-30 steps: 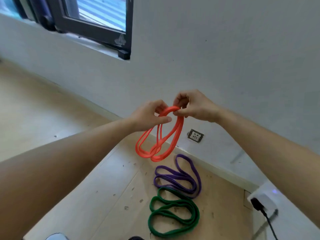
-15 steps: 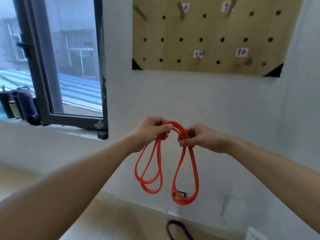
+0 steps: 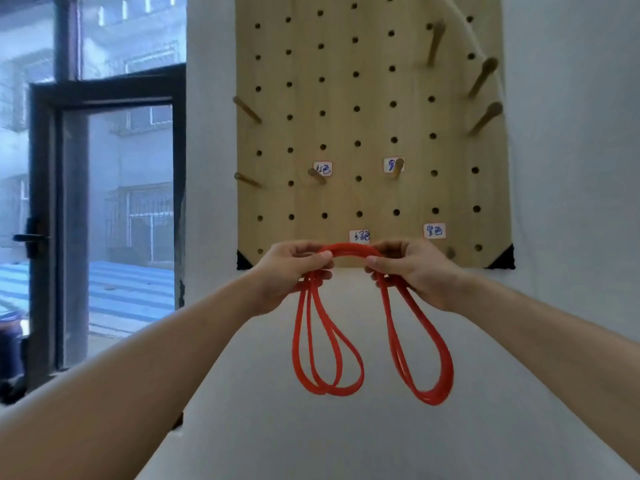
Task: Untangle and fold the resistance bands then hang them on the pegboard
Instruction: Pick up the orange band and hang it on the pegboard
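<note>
Already had the red band (image 3: 346, 250) untangled and folded, by the look of it: neat loops, no knots in sight. Had not yet put it on a peg. So was maybe halfway through with this one band, with only the hanging left to do. Could see no other bands, so could not tell about those.

Nearest, reached out two bare arms from the bottom corners. Gripped the band with both hands. Curled the left hand (image 3: 289, 271) round one bunch of strands, thumb pressed on top. Curled the right hand (image 3: 414, 273) round the other bunch the same way. Made a short red arch between the two hands, touching both. Let one bunch of loops hang straight down under each hand. Held both bunches free in the air, apart from each other.

Farther back, faced the wooden pegboard (image 3: 374, 95) on the white wall (image 3: 561, 168), its bottom edge just behind the hands. Could see several bare pegs on it. Had one peg (image 3: 317, 175) by a small white label (image 3: 322, 168) above the left hand, and another peg (image 3: 397, 169) to its right. Could not read the blurry writing. Farthest off, on the left, looked out past a dark window frame (image 3: 104, 95).
</note>
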Demonstrator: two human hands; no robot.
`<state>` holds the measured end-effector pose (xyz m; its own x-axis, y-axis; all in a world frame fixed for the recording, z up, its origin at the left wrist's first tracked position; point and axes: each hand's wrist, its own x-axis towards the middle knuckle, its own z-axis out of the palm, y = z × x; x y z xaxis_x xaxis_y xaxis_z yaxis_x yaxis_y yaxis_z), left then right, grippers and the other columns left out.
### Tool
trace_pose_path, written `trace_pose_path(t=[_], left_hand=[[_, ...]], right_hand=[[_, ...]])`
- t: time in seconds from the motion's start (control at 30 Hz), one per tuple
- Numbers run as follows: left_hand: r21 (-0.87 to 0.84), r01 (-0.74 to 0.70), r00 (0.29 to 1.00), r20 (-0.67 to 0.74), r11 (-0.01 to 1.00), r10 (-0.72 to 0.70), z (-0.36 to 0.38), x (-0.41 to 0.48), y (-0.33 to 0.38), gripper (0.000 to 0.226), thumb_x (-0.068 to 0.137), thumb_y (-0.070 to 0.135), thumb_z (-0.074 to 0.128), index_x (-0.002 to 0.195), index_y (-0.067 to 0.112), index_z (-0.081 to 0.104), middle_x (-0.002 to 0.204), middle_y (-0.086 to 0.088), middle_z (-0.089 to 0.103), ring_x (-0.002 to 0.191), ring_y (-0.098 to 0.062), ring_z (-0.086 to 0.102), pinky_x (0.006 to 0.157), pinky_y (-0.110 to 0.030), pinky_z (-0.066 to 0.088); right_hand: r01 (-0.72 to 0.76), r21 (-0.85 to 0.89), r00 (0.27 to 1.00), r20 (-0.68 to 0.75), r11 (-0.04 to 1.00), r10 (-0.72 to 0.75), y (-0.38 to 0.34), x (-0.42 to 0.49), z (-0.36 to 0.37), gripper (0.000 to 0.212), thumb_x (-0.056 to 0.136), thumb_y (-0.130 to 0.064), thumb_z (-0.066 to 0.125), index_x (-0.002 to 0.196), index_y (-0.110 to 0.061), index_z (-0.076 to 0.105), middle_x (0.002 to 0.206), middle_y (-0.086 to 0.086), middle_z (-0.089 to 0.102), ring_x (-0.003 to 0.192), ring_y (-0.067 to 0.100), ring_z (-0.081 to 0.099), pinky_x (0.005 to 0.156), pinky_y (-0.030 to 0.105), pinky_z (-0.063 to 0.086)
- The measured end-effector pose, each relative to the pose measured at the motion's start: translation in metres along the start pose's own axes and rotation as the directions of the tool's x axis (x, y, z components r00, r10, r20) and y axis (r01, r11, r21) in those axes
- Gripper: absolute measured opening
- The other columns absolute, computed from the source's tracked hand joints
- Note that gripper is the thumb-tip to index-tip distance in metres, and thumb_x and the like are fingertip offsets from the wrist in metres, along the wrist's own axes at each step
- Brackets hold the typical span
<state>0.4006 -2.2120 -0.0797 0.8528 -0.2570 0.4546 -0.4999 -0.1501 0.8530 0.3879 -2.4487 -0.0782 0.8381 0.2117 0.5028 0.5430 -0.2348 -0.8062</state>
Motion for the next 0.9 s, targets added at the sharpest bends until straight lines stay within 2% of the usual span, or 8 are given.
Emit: trace_pose_path(t=[0.13, 0.23, 0.3, 0.37, 0.43, 0.57, 0.73, 0.9], left_hand=[[-0.074, -0.073, 0.991, -0.120, 0.995, 0.064, -0.022, 0.022, 0.026, 0.022, 0.095, 0.022, 0.068, 0.114, 0.012, 0.072, 0.094, -0.004, 0.076, 0.087, -0.017, 0.071, 0.082, -0.032, 0.058], [-0.106, -0.134, 0.969, -0.223, 0.985, 0.108, -0.035, 0.043, 0.045, 0.023, 0.093, 0.024, 0.072, 0.113, 0.012, 0.073, 0.094, -0.004, 0.077, 0.087, -0.017, 0.069, 0.080, -0.030, 0.056], [-0.136, -0.172, 0.948, -0.293, 0.976, 0.126, -0.043, 0.058, 0.057, 0.022, 0.092, 0.023, 0.074, 0.111, 0.012, 0.073, 0.092, -0.005, 0.077, 0.085, -0.017, 0.068, 0.078, -0.029, 0.055], [-0.147, -0.215, 0.922, -0.355, 0.966, 0.151, -0.050, 0.073, 0.067, 0.020, 0.091, 0.022, 0.075, 0.108, 0.012, 0.074, 0.092, -0.005, 0.077, 0.082, -0.016, 0.066, 0.074, -0.028, 0.053], [-0.146, -0.247, 0.893, -0.418, 0.958, 0.166, -0.057, 0.089, 0.074, 0.018, 0.091, 0.022, 0.075, 0.106, 0.012, 0.074, 0.092, -0.006, 0.077, 0.079, -0.015, 0.065, 0.071, -0.026, 0.053], [-0.109, -0.277, 0.844, -0.503, 0.955, 0.187, -0.066, 0.125, 0.077, 0.017, 0.092, 0.023, 0.074, 0.106, 0.014, 0.072, 0.097, -0.005, 0.077, 0.079, -0.012, 0.064, 0.073, -0.025, 0.054], [-0.071, -0.293, 0.827, -0.520, 0.953, 0.215, -0.058, 0.168, 0.062, 0.021, 0.092, 0.019, 0.073, 0.112, 0.011, 0.067, 0.096, -0.004, 0.074, 0.075, -0.010, 0.063, 0.063, -0.021, 0.050], [-0.038, -0.259, 0.818, -0.540, 0.965, 0.199, -0.051, 0.193, 0.035, 0.018, 0.094, 0.020, 0.071, 0.110, 0.015, 0.065, 0.103, -0.006, 0.075, 0.081, -0.012, 0.066, 0.068, -0.023, 0.055]], right_hand=[[0.056, 0.032, 0.998, -0.032, 0.998, -0.055, -0.041, 0.036, 0.002, 0.026, 0.089, -0.015, 0.072, 0.114, -0.012, 0.067, 0.098, 0.009, 0.077, 0.088, 0.022, 0.072, 0.077, 0.031, 0.058], [0.115, 0.028, 0.990, -0.088, 0.993, -0.112, -0.070, 0.062, 0.008, 0.025, 0.092, -0.012, 0.070, 0.115, -0.009, 0.064, 0.091, 0.007, 0.076, 0.081, 0.019, 0.068, 0.082, 0.035, 0.056], [0.153, 0.044, 0.980, -0.132, 0.987, -0.146, -0.085, 0.079, 0.014, 0.023, 0.093, -0.009, 0.068, 0.115, -0.006, 0.063, 0.087, 0.006, 0.073, 0.074, 0.015, 0.066, 0.074, 0.031, 0.055], [0.181, 0.125, 0.974, -0.161, 0.975, -0.160, -0.097, 0.094, 0.021, 0.022, 0.094, -0.002, 0.065, 0.115, -0.002, 0.061, 0.086, 0.010, 0.070, 0.060, 0.009, 0.068, 0.057, 0.021, 0.054], [0.209, 0.207, 0.966, -0.193, 0.956, -0.170, -0.105, 0.112, 0.028, 0.025, 0.093, 0.003, 0.064, 0.117, 0.003, 0.059, 0.087, 0.016, 0.067, 0.054, 0.010, 0.067, 0.048, 0.019, 0.052], [0.244, 0.201, 0.947, -0.259, 0.949, -0.189, -0.102, 0.156, 0.032, 0.018, 0.089, 0.005, 0.066, 0.102, -0.005, 0.059, 0.086, 0.017, 0.070, 0.076, 0.026, 0.065, 0.059, 0.029, 0.056], [0.233, 0.172, 0.910, -0.386, 0.957, -0.152, -0.072, 0.199, 0.028, 0.021, 0.089, 0.005, 0.066, 0.095, -0.011, 0.054, 0.089, 0.015, 0.069, 0.066, 0.020, 0.064, 0.066, 0.035, 0.057], [0.159, 0.043, 0.926, -0.352, 0.986, -0.134, -0.038, 0.219, 0.028, 0.019, 0.090, -0.003, 0.070, 0.098, -0.014, 0.057, 0.098, 0.015, 0.071, 0.073, 0.020, 0.063, 0.064, 0.031, 0.053]])
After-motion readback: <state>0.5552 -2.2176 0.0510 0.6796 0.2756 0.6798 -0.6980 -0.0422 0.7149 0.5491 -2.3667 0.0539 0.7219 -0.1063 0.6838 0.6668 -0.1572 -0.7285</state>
